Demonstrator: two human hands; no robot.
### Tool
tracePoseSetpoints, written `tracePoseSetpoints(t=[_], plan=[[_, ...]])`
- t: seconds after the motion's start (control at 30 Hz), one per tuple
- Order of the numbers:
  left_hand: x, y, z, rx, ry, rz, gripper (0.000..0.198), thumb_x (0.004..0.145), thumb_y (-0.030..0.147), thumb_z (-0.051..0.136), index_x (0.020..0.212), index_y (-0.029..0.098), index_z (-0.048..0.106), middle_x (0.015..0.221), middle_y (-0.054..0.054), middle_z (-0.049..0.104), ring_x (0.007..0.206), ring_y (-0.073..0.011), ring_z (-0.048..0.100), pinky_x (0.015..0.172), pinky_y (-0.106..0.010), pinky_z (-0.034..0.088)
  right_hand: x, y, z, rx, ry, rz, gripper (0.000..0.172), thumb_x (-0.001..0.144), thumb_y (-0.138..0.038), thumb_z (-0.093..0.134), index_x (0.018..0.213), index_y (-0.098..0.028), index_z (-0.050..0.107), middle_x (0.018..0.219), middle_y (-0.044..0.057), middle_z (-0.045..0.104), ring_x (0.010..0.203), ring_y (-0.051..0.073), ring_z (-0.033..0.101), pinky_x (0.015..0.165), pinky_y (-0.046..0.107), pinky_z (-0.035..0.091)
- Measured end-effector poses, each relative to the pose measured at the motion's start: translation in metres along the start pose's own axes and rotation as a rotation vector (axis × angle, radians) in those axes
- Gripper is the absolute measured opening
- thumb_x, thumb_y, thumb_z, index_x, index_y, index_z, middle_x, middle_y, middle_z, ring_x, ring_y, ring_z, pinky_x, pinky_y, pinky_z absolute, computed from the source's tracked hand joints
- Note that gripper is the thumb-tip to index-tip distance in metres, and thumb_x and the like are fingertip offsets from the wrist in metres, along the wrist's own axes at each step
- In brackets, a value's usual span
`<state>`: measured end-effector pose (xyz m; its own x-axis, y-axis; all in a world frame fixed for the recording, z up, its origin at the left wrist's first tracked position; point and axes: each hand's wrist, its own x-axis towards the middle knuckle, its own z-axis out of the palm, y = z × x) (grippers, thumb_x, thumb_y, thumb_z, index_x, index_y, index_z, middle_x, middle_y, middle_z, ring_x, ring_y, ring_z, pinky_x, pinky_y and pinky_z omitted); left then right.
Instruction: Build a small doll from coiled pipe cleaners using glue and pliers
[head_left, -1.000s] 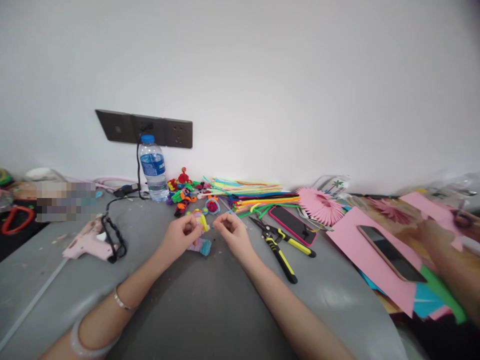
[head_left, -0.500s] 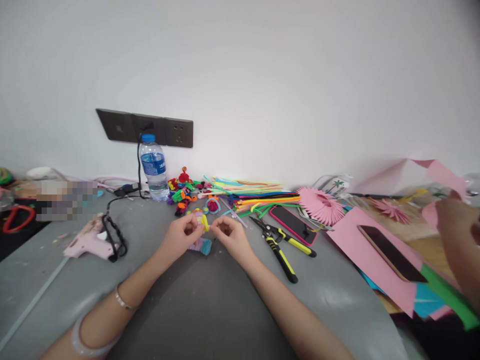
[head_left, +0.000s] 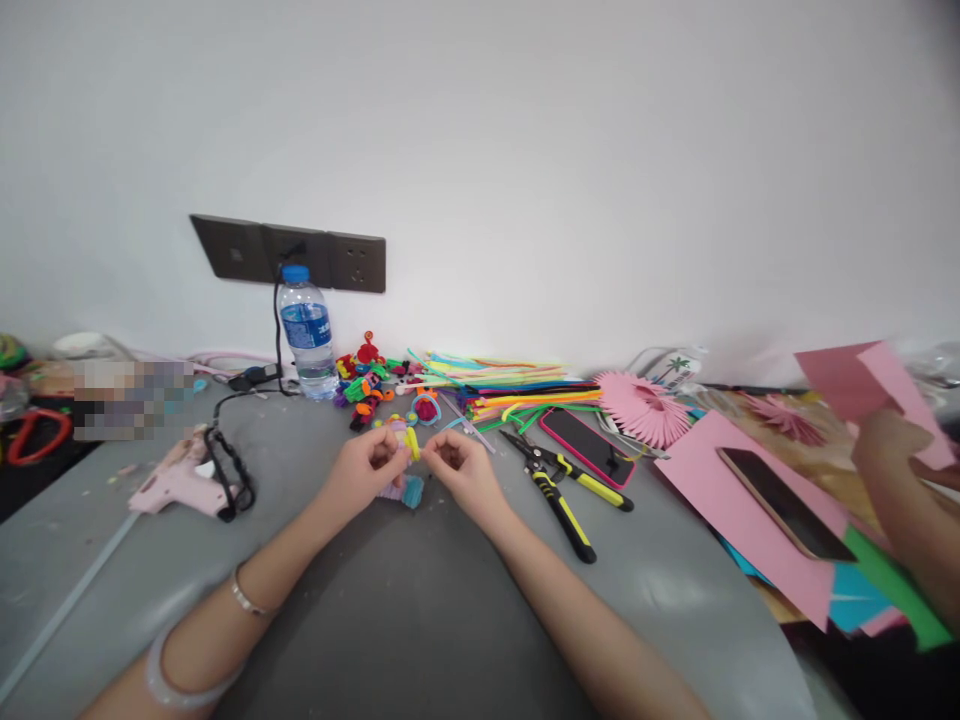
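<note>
My left hand (head_left: pixel 376 462) is closed in a pinch on a small pipe-cleaner figure (head_left: pixel 409 491) of lilac, yellow and blue; its upper part is partly behind my fingers. A bright yellow loop (head_left: pixel 412 444) stands out at its top, between my two hands. My right hand (head_left: pixel 456 465), thumb and fingertips pressed together, is just right of the loop. Whatever is in that pinch is too small to make out. Just beyond my hands lies a heap of colourful pipe-cleaner pieces (head_left: pixel 367 388). Farther right is a bundle of straight pipe cleaners (head_left: pixel 517 385).
Yellow-black pliers (head_left: pixel 559 500) and a pink-edged phone (head_left: pixel 585 445) lie right of my hands. A glue gun (head_left: pixel 184 480) and a water bottle (head_left: pixel 307 340) are left. At far right, another person's hand (head_left: pixel 892 450) holds folded pink paper (head_left: pixel 847 375) above paper sheets.
My hands hold nearly the same pose around the figure. On the far right, the other person's hand has shifted left, and the pink paper there has turned to show a fold.
</note>
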<state>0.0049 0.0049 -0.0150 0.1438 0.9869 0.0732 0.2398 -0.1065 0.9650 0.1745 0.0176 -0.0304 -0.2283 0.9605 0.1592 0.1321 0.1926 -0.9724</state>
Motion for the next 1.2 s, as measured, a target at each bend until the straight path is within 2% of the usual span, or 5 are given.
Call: tracePoseSetpoints(t=[0.2,0.43,0.57,0.8,1.2], plan=[[0.001,0.0,-0.001,0.009,0.015,0.006,0.031,0.077,0.042,0.063,0.064,0.021,0.045,0.048,0.004,0.061,0.044,-0.0124,0.056,0.048,-0.022,0.041,0.003,0.0,-0.006,0.007,0.004,-0.011,0.021,0.078,-0.04,0.061,0.073,-0.019,0.059,0.061,-0.003,0.05,0.053,0.011,0.04,0.051,0.024,0.03],[0.006,-0.009,-0.004,0.086,0.098,0.065,0.028,0.079,0.044,0.063,0.083,0.017,0.067,0.066,-0.002,0.07,0.061,-0.0174,0.065,0.059,-0.025,0.048,0.019,0.003,-0.057,-0.046,0.238,-0.112,0.03,0.08,-0.049,0.062,0.074,-0.02,0.056,0.064,0.0,0.052,0.059,0.014,0.043,0.053,0.025,0.033],[0.008,-0.015,-0.004,0.19,0.119,0.088,0.034,0.079,0.045,0.063,0.095,0.016,0.073,0.074,-0.005,0.074,0.062,-0.0179,0.063,0.057,-0.026,0.046,0.02,0.007,-0.071,-0.289,0.118,-0.155,0.024,0.085,-0.04,0.059,0.076,-0.018,0.063,0.061,-0.001,0.052,0.055,0.013,0.041,0.053,0.025,0.032],[0.008,-0.015,-0.005,0.347,0.141,0.149,0.026,0.08,0.041,0.064,0.09,0.021,0.078,0.084,-0.006,0.078,0.068,-0.02,0.063,0.061,-0.027,0.045,0.012,0.007,-0.056,-0.565,-0.185,-0.251,0.008,0.083,-0.016,0.063,0.084,-0.021,0.07,0.077,0.001,0.062,0.065,0.013,0.053,0.063,0.025,0.039],[0.019,-0.021,0.004,0.694,0.08,0.154,0.025,0.081,0.042,0.064,0.068,0.026,0.079,0.062,-0.003,0.071,0.063,-0.0195,0.057,0.063,-0.03,0.035,0.012,0.019,-0.048,-0.704,-0.196,-0.169,0.01,0.078,-0.009,0.067,0.078,-0.02,0.066,0.078,0.0,0.061,0.07,0.014,0.056,0.064,0.024,0.038]])
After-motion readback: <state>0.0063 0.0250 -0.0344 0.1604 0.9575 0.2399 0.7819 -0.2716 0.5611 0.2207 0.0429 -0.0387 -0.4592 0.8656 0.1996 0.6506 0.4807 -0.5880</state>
